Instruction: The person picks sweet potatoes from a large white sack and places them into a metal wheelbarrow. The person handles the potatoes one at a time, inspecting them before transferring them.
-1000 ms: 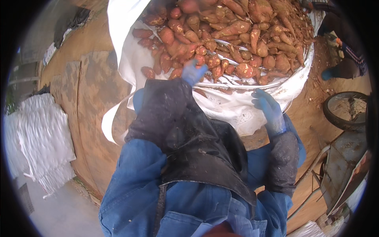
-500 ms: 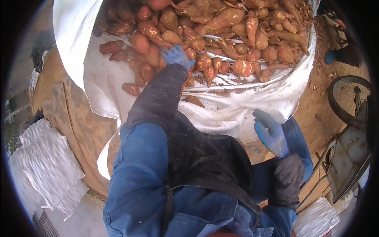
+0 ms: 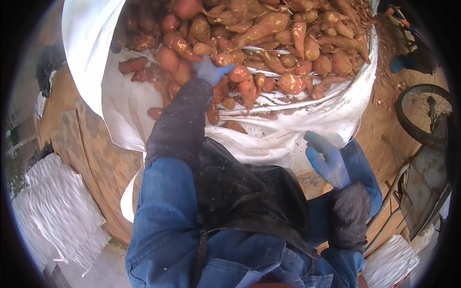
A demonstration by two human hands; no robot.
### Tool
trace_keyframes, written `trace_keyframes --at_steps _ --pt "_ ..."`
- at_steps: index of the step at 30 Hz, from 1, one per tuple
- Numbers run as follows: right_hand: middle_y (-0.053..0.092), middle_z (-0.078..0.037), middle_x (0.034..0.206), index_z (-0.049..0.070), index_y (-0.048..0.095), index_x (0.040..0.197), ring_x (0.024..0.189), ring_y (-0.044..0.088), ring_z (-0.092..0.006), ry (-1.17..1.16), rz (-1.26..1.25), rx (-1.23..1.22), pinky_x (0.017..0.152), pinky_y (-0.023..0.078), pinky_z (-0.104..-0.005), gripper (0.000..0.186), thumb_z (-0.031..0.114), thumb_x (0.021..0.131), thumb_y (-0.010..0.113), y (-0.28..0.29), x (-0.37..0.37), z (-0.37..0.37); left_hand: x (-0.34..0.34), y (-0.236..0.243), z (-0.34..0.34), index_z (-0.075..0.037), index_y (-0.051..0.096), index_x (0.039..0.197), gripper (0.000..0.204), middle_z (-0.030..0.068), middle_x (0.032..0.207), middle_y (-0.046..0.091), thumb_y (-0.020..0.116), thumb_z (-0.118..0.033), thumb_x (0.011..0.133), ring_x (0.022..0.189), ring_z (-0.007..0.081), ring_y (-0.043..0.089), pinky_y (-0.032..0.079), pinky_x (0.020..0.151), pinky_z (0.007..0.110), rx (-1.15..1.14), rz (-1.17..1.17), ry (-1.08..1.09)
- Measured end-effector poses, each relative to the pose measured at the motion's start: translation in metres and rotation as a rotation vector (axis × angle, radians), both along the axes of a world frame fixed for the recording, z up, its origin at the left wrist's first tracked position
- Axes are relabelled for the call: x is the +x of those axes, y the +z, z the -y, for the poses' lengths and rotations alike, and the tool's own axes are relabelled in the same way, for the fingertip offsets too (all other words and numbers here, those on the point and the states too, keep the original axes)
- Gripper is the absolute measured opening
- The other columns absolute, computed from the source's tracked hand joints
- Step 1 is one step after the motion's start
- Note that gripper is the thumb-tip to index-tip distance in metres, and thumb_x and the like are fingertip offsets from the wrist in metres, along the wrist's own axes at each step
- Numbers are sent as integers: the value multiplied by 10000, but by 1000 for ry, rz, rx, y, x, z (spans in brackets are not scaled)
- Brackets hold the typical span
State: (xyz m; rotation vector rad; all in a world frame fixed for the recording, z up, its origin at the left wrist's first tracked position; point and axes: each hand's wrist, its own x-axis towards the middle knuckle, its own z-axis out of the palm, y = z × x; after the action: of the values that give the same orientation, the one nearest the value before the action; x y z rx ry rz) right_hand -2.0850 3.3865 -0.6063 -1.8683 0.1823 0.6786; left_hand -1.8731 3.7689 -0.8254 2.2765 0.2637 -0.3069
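Note:
A large heap of reddish-brown sweet potatoes [image 3: 266, 29] lies in an open white woven sack [image 3: 288, 134]. My left hand [image 3: 211, 71], in a blue glove, rests at the near edge of the heap. Its thumb stretches out to the right beneath a sweet potato [image 3: 223, 58], while its fingertips are partly lost among the others. Nothing is visibly gripped in it. My right hand [image 3: 329, 161], gloved in blue and grey, hovers over the near right side of the sack, fingers stretched and thumb apart, holding nothing.
Stacked white woven sacks [image 3: 62, 206] lie at the left, and another white bundle [image 3: 391, 261] is at the lower right. A spoked wheel [image 3: 425, 113] and a rusty metal panel [image 3: 425, 189] stand on the right. Another person's blue-gloved hand [image 3: 397, 63] shows at the upper right.
My left hand's thumb has spread out from among the sweet potatoes, and a few of them beside it have shifted. My right hand keeps the same pose. The whole view has moved slightly.

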Motion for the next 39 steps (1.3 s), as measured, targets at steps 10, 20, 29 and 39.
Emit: trace_keyframes --at_steps 10,20,29,39 --pt "393 -141 1587 30 298 1589 1444 393 -252 -368 349 242 1173 340 -390 716 256 1003 641 10 17 29 -39 120 132 -33 588 1283 509 66 1160 683 798 -253 875 1025 206 677 571 905 366 -1338 -206 146" --pt "612 -83 1366 70 510 1450 1243 568 -214 -474 -132 1050 1088 455 -364 534 458 1084 466 -13 -41 28 -189 206 206 -54 543 1406 569 95 1325 632 611 -456 1009 1215 268 599 494 1006 426 -1191 -423 -68" --pt "591 -77 1184 53 499 1367 1093 572 -214 -362 -88 1753 975 500 -376 389 335 1112 418 -4 -100 -1 -238 253 195 -40 502 1431 631 81 1269 613 648 -463 985 1082 215 605 533 887 358 -659 -163 -215" --pt "546 -78 1202 53 477 1324 1113 539 -223 -920 406 1574 972 498 -407 413 387 1083 462 75 -143 155 -238 417 383 -20 637 1271 490 54 1084 662 645 -423 992 964 154 596 503 823 309 -751 -316 -820"
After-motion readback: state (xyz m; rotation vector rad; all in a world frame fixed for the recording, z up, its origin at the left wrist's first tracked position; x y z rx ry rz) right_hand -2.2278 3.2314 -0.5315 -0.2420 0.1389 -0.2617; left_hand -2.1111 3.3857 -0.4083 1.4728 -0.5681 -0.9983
